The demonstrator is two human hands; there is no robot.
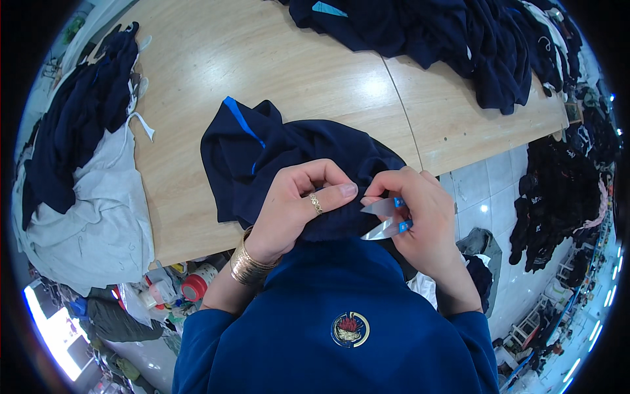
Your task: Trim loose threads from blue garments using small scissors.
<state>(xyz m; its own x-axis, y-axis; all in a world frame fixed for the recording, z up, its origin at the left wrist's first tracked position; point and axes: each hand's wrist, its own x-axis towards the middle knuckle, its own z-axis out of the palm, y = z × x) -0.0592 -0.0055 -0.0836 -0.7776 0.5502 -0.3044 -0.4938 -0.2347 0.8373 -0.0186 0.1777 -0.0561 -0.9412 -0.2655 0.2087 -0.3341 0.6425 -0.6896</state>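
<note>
A navy garment [243, 157] with a bright blue strip lies bunched at the table's front edge, its near part reaching up to my body. My left hand [298, 203], with a ring and gold bracelets, is closed in a pinch on the garment's near part. Close beside it, my right hand [423, 213] has thread snips [384, 223] with silver blades and blue parts tucked in its palm. The snips' two blades stand apart and point left. My right thumb and forefinger also meet at the cloth; whether a thread is between them is too small to tell.
The light wooden table [197, 59] has a seam on its right. A large navy garment pile [420, 33] covers its far right; more dark clothes and a white cloth [98, 217] hang at the left. A red-lidded container [195, 287] is below the left edge. Black garments [554, 203] hang right.
</note>
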